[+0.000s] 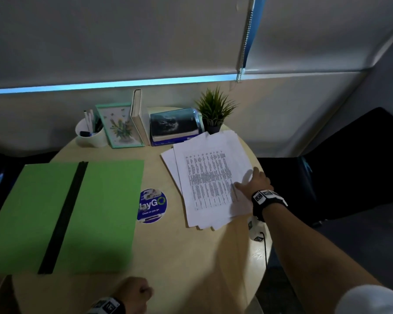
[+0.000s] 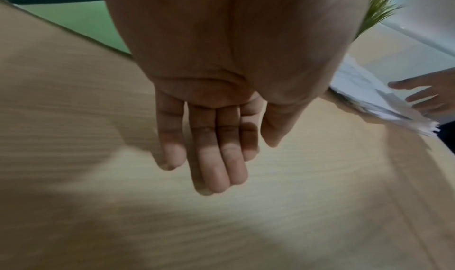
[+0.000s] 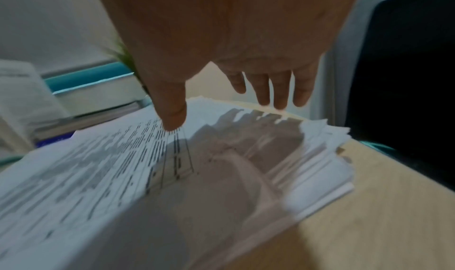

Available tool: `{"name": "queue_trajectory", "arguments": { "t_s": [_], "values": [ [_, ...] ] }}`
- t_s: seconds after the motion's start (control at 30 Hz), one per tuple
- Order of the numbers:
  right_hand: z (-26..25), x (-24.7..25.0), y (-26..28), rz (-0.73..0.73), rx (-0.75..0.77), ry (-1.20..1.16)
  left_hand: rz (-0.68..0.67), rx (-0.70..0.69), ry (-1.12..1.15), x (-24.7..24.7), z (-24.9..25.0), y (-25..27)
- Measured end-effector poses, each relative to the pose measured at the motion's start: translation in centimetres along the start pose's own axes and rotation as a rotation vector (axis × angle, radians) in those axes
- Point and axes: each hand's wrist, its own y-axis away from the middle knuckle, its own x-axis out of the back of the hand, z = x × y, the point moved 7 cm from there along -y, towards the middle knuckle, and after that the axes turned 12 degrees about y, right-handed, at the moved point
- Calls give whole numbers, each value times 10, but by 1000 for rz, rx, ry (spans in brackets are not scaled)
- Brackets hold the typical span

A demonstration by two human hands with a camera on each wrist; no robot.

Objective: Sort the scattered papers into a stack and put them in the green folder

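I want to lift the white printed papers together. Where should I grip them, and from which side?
Grip the white printed papers at their right long edge, from the right: that fanned edge overhangs the round wooden table's rim, beside the right hand.

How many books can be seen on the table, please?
2. One white book stands upright between the framed flower picture and the other book, which lies flat with a dark cover beside the plant. More may be hidden beneath the flat one.
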Motion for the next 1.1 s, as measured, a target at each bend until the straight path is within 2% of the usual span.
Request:
{"name": "queue_trajectory", "arguments": {
  "t_s": [0.07,0.17,0.3,0.53,0.63,0.77,0.83,0.93,1.0,1.1],
  "values": [
    [-7,-7,-5,-34,9,43,-9,-17,93,-4,14,-3],
    [-12,-12,-9,-24,-55,46,21,-35,143,-5,29,-11],
    [-18,-23,-11,-109,-154,-14,38,-52,60,-11,29,-20],
    [-31,-26,-1,-102,-62,-153,34,-60,77,-10,20,-20],
    [-26,-30,10,-176,-43,-242,39,-30,110,-10,19,-12],
    [-9,-50,43,-296,-50,-344,61,38,331,-10,21,2],
    [-2,-74,66,-349,-38,-419,137,68,481,-1,25,7],
    [15,-128,93,-422,-12,-539,270,32,660,17,29,7],
    [15,-137,127,-445,16,-557,258,-21,664,22,32,3],
    [5,-135,183,-512,94,-363,222,-81,524,24,37,-5]
  ]
}}
